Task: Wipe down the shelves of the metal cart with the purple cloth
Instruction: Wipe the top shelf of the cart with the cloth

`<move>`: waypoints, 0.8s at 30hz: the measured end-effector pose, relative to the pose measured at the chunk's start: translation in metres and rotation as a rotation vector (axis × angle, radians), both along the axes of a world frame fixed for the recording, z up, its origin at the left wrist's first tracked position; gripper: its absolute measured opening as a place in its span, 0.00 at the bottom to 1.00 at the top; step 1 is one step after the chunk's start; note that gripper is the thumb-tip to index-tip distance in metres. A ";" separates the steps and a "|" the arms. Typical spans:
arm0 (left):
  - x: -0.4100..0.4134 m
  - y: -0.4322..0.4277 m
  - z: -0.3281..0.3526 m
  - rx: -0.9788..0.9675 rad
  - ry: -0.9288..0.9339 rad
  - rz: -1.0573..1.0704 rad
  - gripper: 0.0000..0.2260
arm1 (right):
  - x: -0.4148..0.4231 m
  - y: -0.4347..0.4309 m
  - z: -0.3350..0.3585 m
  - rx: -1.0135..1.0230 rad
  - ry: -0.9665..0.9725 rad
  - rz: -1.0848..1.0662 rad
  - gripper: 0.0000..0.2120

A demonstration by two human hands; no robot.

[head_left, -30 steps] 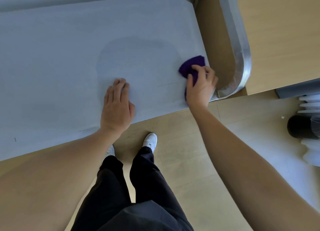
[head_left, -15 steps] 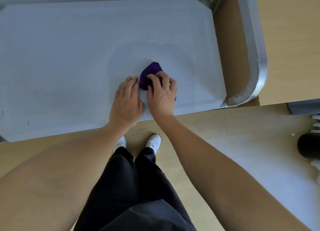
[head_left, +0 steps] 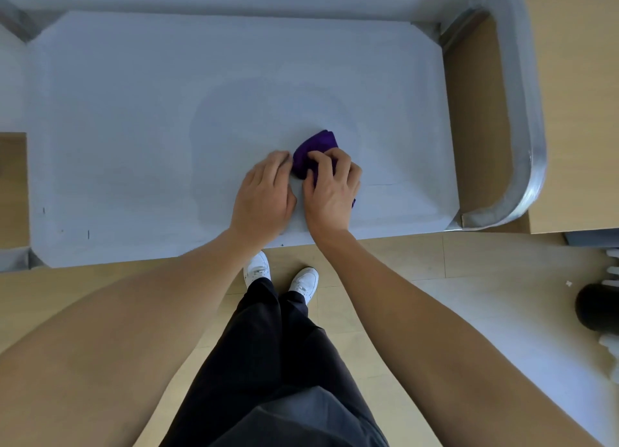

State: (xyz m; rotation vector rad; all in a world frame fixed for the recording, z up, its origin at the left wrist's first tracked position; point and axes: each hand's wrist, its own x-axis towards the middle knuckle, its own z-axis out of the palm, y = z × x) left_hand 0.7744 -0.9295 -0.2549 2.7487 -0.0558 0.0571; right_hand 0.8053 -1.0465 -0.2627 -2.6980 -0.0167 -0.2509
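The top shelf of the metal cart [head_left: 134, 118] is a flat grey sheet that fills the upper half of the view. A bunched purple cloth [head_left: 315, 148] lies on it, right of centre and near the front edge. My right hand [head_left: 330, 192] presses down on the cloth with its fingers curled over it, hiding the nearer half. My left hand [head_left: 264, 195] lies flat on the shelf right beside it, its fingertips touching the cloth's left side.
The cart's curved metal handle [head_left: 526, 165] loops around the right end of the shelf. A wooden surface [head_left: 576, 111] lies beyond it. My legs and white shoes [head_left: 281, 275] stand on the wood floor below the front edge. A black cylinder [head_left: 596, 307] sits at far right.
My right hand slid the cloth from the shelf's right front corner leftwards until it met my left hand. Since half a second ago both hands have hardly moved; the view pulled back.
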 end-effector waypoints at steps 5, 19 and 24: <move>0.025 0.016 -0.004 0.077 -0.065 -0.017 0.17 | 0.017 0.008 -0.002 0.036 -0.008 0.044 0.11; 0.029 0.017 -0.012 0.069 -0.053 -0.019 0.19 | 0.117 -0.045 0.000 0.065 0.036 -0.447 0.14; 0.030 0.020 -0.013 0.071 -0.047 -0.025 0.20 | 0.090 0.033 -0.004 0.091 -0.035 -0.157 0.14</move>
